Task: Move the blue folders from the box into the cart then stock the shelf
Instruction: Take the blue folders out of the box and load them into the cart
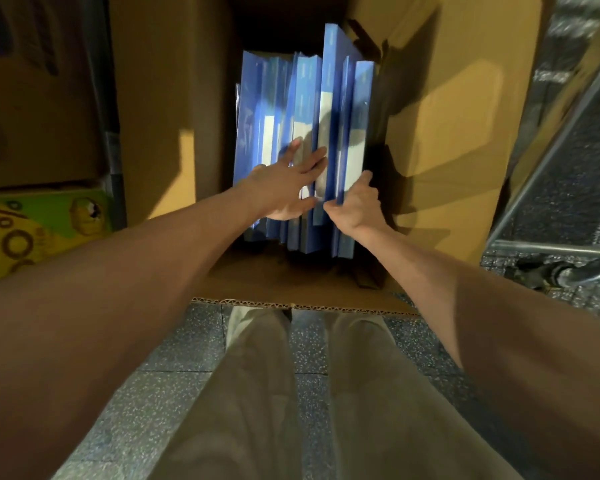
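Head camera, looking straight down: a speckled grey floor (174, 386) fills the lower part of the view, with the person's pale trousers (257, 403) in the middle. A large open cardboard box (440, 126) stands on the floor ahead, flaps spread to left and right. To the left is another brown carton (32, 109) above a yellow-and-green printed box (39, 226). At the far right, a metal cart (551, 202) frame with a caster wheel sits beside the box.

Inside the box, a row of blue folders (305, 98) stands on edge, spines up, with one rising higher than the others. The left hand (284, 188) lies flat on the folder tops, fingers (312, 161) spread wide. The right hand (357, 202) is just beside it, thumb and fingers pinched on the near edge of what seems to be the two rightmost folders; the exact number is blurred.
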A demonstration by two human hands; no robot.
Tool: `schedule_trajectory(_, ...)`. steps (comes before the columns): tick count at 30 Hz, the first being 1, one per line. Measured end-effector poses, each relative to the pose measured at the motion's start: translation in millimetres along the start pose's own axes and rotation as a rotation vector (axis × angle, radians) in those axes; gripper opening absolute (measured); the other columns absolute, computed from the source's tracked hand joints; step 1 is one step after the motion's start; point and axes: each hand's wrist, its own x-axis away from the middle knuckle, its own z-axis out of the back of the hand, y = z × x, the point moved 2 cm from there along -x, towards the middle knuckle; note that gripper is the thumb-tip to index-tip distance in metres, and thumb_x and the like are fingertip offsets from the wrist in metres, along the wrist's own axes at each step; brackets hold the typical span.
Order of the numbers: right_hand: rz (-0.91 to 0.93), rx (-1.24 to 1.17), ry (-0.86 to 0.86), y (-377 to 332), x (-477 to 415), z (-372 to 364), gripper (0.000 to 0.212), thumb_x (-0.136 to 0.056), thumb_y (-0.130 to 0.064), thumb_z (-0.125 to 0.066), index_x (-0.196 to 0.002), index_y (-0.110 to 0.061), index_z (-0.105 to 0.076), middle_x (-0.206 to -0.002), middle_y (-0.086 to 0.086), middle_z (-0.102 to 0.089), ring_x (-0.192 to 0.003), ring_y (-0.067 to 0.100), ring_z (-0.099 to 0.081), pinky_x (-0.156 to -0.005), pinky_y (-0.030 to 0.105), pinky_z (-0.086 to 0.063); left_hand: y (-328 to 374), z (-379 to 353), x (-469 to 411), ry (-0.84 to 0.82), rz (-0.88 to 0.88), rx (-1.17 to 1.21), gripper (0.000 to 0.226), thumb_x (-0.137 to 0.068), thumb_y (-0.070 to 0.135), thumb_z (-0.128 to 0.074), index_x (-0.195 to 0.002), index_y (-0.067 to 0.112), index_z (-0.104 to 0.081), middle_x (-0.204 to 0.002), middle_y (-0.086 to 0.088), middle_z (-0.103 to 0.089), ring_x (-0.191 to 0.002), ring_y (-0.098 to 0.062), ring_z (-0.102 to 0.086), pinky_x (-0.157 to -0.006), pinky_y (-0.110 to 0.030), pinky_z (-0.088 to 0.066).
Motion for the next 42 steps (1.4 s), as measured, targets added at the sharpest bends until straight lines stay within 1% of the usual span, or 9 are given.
schedule_trajectory(7,0.032,0.044,0.024,2.6,3.7,0.8,0.063,-0.099,-0.017,-0.057,-0.148,-0.004,-0.019,-0.139,0.021,-0.045,-0.12,0.035,-0.056,-0.082,0.028,-0.048,5.8,13.7,-1.9,-0.052,-0.006,-0.025,0.071,-0.107,0.034,-0.04,-0.161,0.027,0.006,-0.163,0.018,0.025,-0.152,-0.026,0.022,-0.105,-0.051,-0.042)
schedule_trajectory(12,0.09,0.125,-0.017,27.0,15.0,47.0,0.045,-0.1,-0.024,-0.054,-0.134,-0.003,-0.033,-0.123,0.017,-0.053,-0.095,0.026,-0.059,-0.071,0.032,-0.049,20.6,15.3,12.7,0.005,0.01,-0.045,0.069,-0.107,0.028,-0.039,-0.162,0.027,0.002,-0.167,0.009,0.017,-0.155,-0.026,0.012,-0.108,-0.05,-0.042)
schedule_trajectory(19,0.184,0.078,-0.062,5.8,90.9,95.3,0.037,-0.098,-0.025,-0.056,-0.123,-0.004,-0.041,-0.111,0.013,-0.057,-0.087,0.027,-0.066,-0.065,0.038,-0.059,60.5,67.2,89.3,0.103,0.046,-0.027,0.07,-0.108,0.03,-0.037,-0.161,0.025,0.008,-0.167,0.005,0.018,-0.156,-0.024,0.003,-0.111,-0.049,-0.039)
schedule_trajectory(24,0.216,-0.011,-0.1,-21.1,177.3,150.7,0.043,-0.094,-0.029,-0.06,-0.123,0.0,-0.044,-0.105,0.016,-0.058,-0.085,0.031,-0.067,-0.071,0.048,-0.061,94.7,125.3,172.8,0.276,0.063,0.053,0.076,-0.104,0.034,-0.047,-0.162,0.021,0.002,-0.169,0.001,0.012,-0.156,-0.023,-0.003,-0.115,-0.051,-0.034)
schedule_trajectory(27,0.32,0.05,-0.111,-39.3,231.9,190.6,0.051,-0.082,-0.049,-0.061,-0.109,-0.007,-0.05,-0.098,0.017,-0.065,-0.088,0.036,-0.067,-0.075,0.05,-0.056,115.1,162.6,221.4,0.393,0.014,0.001,0.086,-0.099,0.028,-0.058,-0.162,0.017,0.0,-0.168,-0.007,0.011,-0.156,-0.029,-0.002,-0.117,-0.05,-0.032)
schedule_trajectory(31,0.422,0.035,-0.148,-69.4,296.9,237.4,0.046,-0.079,-0.044,-0.064,-0.112,-0.013,-0.054,-0.105,0.007,-0.067,-0.095,0.028,-0.066,-0.073,0.036,-0.051,139.4,206.7,290.0,0.567,0.017,-0.131,0.1,-0.09,0.01,-0.064,-0.16,0.023,0.006,-0.167,-0.011,0.014,-0.154,-0.029,0.013,-0.124,-0.043,-0.017)
schedule_trajectory(34,0.514,0.017,-0.253,-83.9,342.6,265.0,0.031,-0.085,-0.032,-0.065,-0.108,-0.014,-0.054,-0.091,0.004,-0.064,-0.078,0.022,-0.063,-0.065,0.038,-0.044,158.7,238.3,342.3,0.711,-0.051,-0.251,0.108,-0.081,0.016,-0.077,-0.162,0.022,-0.005,-0.167,-0.018,0.009,-0.152,-0.031,0.012,-0.123,-0.046,-0.016)
schedule_trajectory(37,0.633,0.083,-0.309,-98.6,390.0,289.9,0.03,-0.088,-0.031,-0.062,-0.109,-0.01,-0.054,-0.073,0.002,-0.058,-0.057,0.017,-0.054,-0.058,0.034,-0.044,175.6,270.5,396.6,0.67,-0.002,-0.368,0.103,-0.081,0.039,-0.08,-0.16,0.02,-0.018,-0.166,-0.019,0.015,-0.152,-0.035,0.018,-0.126,-0.046,0.001)
schedule_trajectory(42,0.723,0.234,-0.392,-118.8,460.2,320.4,0.017,-0.085,-0.025,-0.062,-0.096,-0.012,-0.056,-0.076,0.01,-0.059,-0.058,0.02,-0.054,-0.054,0.033,-0.042,215.0,295.0,453.5,0.534,-0.017,-0.48,0.081,-0.078,0.059,-0.075,-0.142,0.02,-0.045,-0.157,-0.006,-0.038,-0.155,-0.033,-0.01,-0.122,-0.045,0.011)
